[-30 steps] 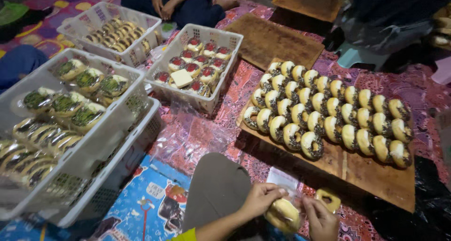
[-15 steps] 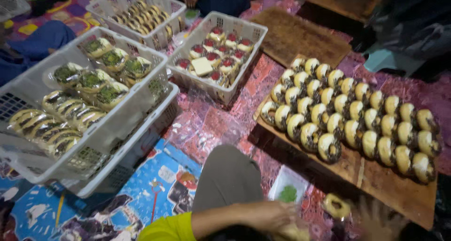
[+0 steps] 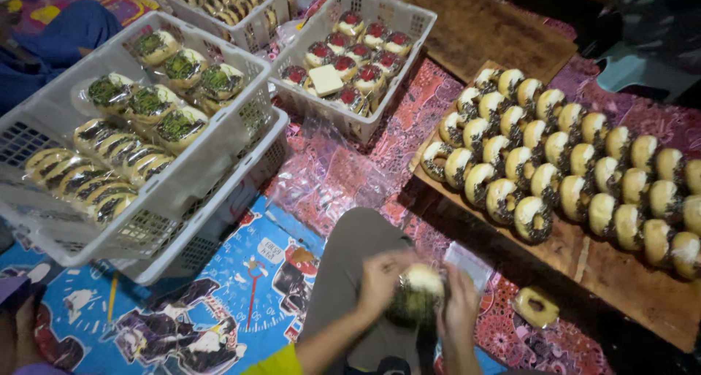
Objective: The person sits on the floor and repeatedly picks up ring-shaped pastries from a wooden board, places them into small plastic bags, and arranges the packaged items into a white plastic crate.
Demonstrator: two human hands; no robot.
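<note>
Holding a donut point(image 3: 420, 295) tight, the left hand point(image 3: 380, 278) and right hand point(image 3: 461, 309) had lifted it higher than a second before, just below the wooden board point(image 3: 584, 254) of donuts, both wrapping it.

Light from above is brightening the white baskets point(image 3: 219, 156); the far right corner is sinking into shadow, and both hands point(image 3: 420, 295) are blurring.

Both hands, the left hand point(image 3: 381, 278) and the right hand point(image 3: 461, 311), are blurred around the doughnut point(image 3: 418, 296), so their grip is unclear, and the far basket point(image 3: 241, 10) and the right end of the wooden board point(image 3: 642, 302) are cut off by the edges.
</note>
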